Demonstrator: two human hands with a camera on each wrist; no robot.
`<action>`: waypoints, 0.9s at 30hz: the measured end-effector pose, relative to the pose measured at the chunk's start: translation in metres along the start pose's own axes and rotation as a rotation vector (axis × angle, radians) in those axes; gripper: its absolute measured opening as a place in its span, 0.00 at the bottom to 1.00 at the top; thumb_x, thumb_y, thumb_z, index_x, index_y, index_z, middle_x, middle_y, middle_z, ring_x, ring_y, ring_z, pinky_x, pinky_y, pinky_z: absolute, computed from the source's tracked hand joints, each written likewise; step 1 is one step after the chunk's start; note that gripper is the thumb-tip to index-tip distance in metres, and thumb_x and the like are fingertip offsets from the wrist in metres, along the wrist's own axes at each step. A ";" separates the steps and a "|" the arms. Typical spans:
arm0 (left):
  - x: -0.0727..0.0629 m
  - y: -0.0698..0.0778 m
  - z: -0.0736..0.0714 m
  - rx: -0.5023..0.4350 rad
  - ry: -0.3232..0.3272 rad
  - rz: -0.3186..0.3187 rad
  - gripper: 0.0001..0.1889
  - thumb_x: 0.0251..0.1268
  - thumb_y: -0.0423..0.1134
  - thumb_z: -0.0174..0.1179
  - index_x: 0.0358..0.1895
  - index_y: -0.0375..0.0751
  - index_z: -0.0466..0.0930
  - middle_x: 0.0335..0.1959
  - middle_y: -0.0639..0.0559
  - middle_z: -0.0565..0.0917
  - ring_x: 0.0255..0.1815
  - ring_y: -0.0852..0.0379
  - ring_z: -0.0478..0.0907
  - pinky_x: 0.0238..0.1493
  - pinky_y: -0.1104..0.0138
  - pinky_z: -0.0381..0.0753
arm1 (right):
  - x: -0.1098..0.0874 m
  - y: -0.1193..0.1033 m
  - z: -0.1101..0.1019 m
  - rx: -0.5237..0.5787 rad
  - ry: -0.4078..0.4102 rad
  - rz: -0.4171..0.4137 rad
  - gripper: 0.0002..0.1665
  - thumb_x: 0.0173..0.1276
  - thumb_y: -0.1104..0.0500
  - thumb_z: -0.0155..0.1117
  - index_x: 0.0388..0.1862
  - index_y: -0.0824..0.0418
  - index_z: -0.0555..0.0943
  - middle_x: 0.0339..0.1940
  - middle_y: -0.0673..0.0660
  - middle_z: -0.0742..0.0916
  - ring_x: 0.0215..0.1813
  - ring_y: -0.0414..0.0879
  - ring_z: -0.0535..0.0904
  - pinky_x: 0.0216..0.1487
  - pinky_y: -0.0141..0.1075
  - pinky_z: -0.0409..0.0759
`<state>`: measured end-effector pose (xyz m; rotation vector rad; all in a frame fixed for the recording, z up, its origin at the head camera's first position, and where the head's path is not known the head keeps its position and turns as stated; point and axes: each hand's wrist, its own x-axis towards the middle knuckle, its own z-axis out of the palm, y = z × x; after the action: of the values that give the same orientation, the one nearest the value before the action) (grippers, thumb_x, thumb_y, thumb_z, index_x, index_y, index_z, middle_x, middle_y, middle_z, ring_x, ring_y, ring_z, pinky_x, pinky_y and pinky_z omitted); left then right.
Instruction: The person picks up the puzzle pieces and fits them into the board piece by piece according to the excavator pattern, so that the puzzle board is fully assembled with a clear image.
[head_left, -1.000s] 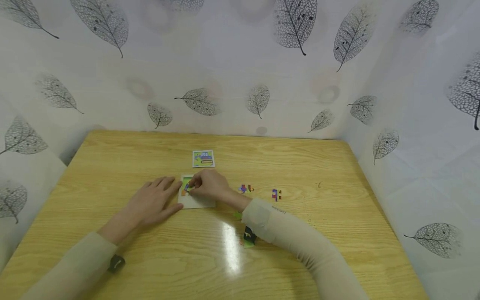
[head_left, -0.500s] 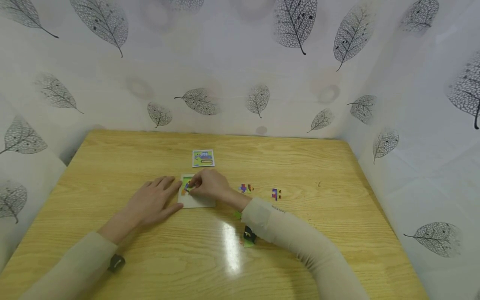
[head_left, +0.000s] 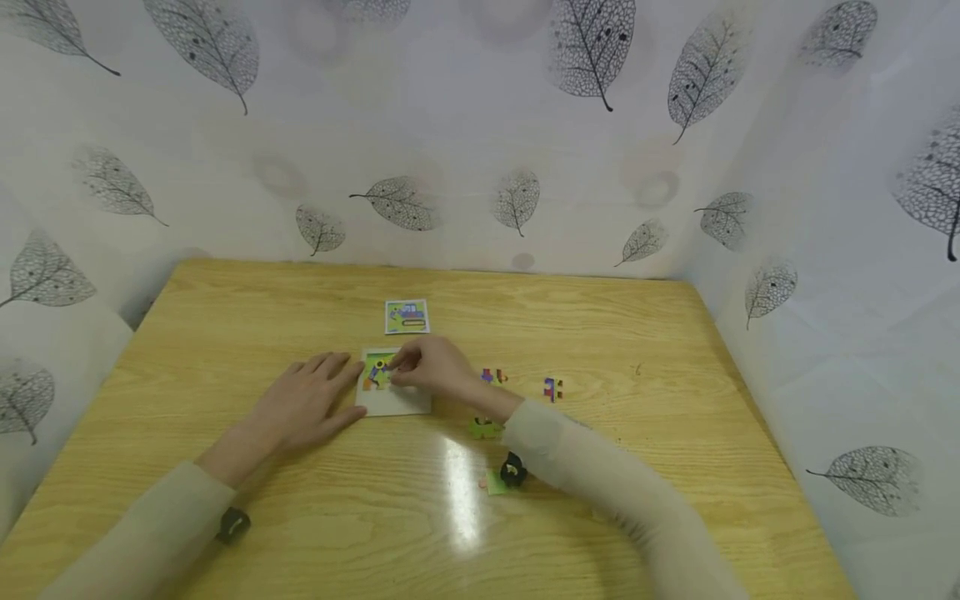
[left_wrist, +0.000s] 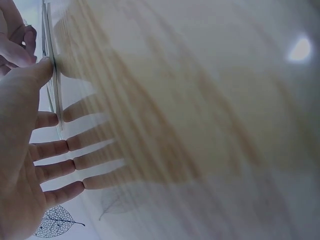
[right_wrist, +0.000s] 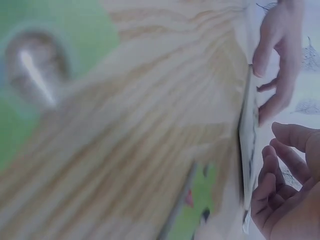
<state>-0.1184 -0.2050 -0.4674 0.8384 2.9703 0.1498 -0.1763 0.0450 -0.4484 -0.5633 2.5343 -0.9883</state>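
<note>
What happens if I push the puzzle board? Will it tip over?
Probably not: the puzzle board lies flat on the table, so it should slide. It looks thin with straight edges, so likely light and stiff.

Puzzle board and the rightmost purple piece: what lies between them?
In the head view, the right hand and wrist cross that stretch, with small red-and-purple pieces; beyond these, bare table runs to the rightmost purple piece.
</note>
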 end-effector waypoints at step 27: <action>-0.001 0.001 -0.001 0.012 -0.003 0.006 0.38 0.78 0.64 0.54 0.79 0.42 0.69 0.77 0.33 0.72 0.76 0.32 0.71 0.71 0.34 0.76 | -0.077 0.070 -0.076 0.210 0.094 0.009 0.17 0.71 0.55 0.74 0.55 0.62 0.89 0.41 0.57 0.89 0.31 0.49 0.81 0.28 0.29 0.78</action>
<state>-0.1172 -0.2042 -0.4663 0.8478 2.9688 0.1312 -0.1619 0.1725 -0.4307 -0.4532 2.4684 -1.2858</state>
